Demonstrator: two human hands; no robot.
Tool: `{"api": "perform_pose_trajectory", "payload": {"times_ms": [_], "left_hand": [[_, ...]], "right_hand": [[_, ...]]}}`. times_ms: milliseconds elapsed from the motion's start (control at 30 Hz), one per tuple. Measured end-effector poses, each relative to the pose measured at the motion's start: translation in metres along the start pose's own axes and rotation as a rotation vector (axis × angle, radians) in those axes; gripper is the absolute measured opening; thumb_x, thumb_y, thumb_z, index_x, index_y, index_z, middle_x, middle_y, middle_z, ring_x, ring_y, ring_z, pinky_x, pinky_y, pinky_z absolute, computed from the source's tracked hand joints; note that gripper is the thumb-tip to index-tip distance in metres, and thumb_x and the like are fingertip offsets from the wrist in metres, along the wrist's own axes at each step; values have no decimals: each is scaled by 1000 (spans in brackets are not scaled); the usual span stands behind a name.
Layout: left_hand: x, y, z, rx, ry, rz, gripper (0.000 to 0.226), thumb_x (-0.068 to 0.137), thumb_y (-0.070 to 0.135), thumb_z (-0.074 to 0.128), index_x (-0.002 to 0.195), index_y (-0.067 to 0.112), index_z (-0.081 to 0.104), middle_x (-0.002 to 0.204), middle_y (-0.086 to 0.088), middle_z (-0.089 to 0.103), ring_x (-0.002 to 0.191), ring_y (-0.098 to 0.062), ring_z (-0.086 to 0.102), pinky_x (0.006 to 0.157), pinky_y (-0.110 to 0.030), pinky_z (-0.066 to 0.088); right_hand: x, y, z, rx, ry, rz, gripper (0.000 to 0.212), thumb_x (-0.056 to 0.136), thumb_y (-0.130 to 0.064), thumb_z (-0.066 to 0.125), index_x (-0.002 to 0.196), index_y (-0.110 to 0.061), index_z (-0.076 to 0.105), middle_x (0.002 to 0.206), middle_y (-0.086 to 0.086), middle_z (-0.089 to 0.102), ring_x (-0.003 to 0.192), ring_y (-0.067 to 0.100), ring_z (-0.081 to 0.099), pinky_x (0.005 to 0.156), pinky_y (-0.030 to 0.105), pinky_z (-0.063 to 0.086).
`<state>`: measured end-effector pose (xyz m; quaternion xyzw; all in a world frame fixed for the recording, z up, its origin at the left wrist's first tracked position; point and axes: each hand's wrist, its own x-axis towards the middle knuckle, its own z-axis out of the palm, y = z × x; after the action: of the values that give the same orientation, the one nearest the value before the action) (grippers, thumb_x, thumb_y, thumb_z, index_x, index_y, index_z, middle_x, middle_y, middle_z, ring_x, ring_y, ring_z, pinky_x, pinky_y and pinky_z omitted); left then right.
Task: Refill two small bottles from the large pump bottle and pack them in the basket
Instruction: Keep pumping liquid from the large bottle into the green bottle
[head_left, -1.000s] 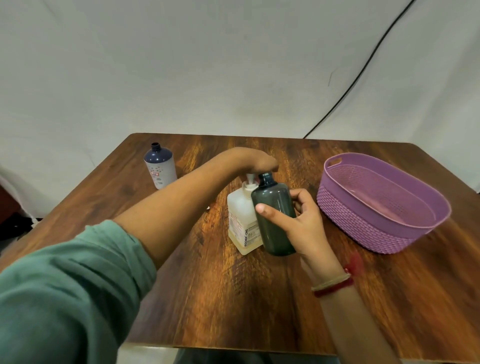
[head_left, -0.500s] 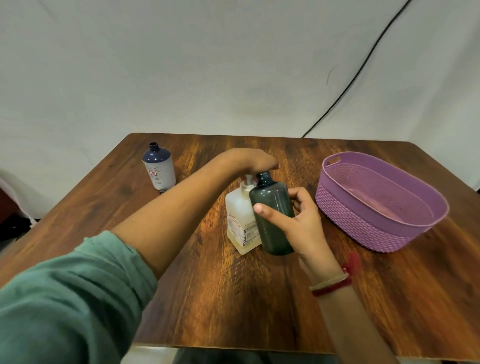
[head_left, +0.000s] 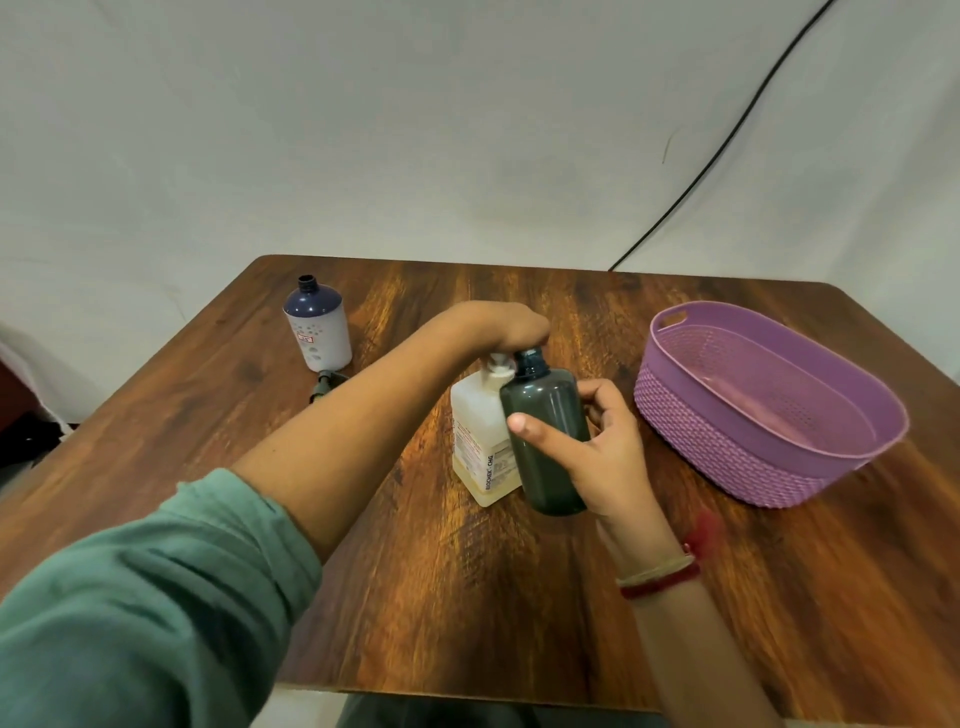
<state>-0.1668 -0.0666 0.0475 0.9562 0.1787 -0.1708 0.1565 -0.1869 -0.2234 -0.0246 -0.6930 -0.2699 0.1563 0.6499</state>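
You steady the dark green bottle against the pump bottle.
Your right hand grips the dark green bottle, upright and uncapped, touching the pump bottle's right side. Your left hand, wrist bent, covers the pump head; its fingers are hidden, so I cannot tell its grip. The purple basket sits further right, the blue-and-white bottle behind, far left.

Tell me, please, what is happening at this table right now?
A person is refilling a small dark bottle from the large pump bottle. The left hand rests on the pump head while the right hand holds the dark bottle beside it on the table. The other small bottle stands uncapped far left; neither is in the purple basket yet.
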Motion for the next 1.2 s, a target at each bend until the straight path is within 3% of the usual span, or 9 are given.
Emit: {"api": "perform_pose_trajectory", "payload": {"times_ms": [100,267,467,633,800,933,1067,1133,1200], "left_hand": [[-2,0,-1,25,-3,10,38,102,13,28,126,-3,53,108,-11,53,93,-23,52,81,-32,44],[-5,6,-13,-12,-9,16,34,102,14,28,122,-2,50,114,-17,58,68,-16,54,59,-21,46],[-5,0,0,0,0,12,37,101,10,29,127,-2,52,110,-11,52,96,-20,46,78,-27,40],[-5,4,-11,17,16,43,31,100,6,32,122,-3,51,119,-19,55,94,-24,53,62,-20,44],[4,-4,2,22,54,36,35,101,12,33,125,-1,55,112,-9,53,96,-18,43,83,-27,37],[-2,-1,-3,2,37,10,33,102,12,29,116,1,56,106,-8,49,94,-22,46,74,-26,39],[1,-3,-13,-3,36,27,36,102,17,27,114,2,57,121,-16,58,103,-30,58,77,-31,46],[1,-2,-9,13,60,31,34,101,17,28,107,4,59,120,-16,58,90,-24,55,70,-26,43],[0,0,-3,20,48,17,35,102,13,29,115,1,59,118,-14,59,77,-18,51,56,-19,40]], "right_hand": [[-1,0,0,15,5,-1,60,45,-46,82,93,-24,53,99,-5,63,94,9,61,73,24,49],[1,-5,0,27,19,-17,59,44,-48,80,92,-26,53,99,-5,63,94,10,61,76,28,51],[-2,1,1,14,15,-7,62,42,-50,83,91,-27,53,99,-7,63,94,9,61,78,30,52],[0,-4,-1,11,13,-31,67,42,-55,86,93,-26,54,99,-6,63,94,10,62,75,26,51],[2,7,2,9,27,-12,68,38,-56,86,91,-26,54,99,-3,64,93,11,63,73,26,51],[1,3,2,16,29,-21,67,40,-55,88,90,-27,53,100,-3,63,94,11,62,73,25,50],[5,-2,-3,19,3,-27,67,44,-52,88,94,-23,55,98,-4,64,93,10,62,71,24,50],[6,2,-3,4,4,-28,68,39,-57,81,93,-25,55,97,-5,65,91,9,63,72,25,51],[6,7,-1,1,7,-23,67,37,-59,79,91,-26,55,98,-4,65,92,9,63,72,25,51]]}}
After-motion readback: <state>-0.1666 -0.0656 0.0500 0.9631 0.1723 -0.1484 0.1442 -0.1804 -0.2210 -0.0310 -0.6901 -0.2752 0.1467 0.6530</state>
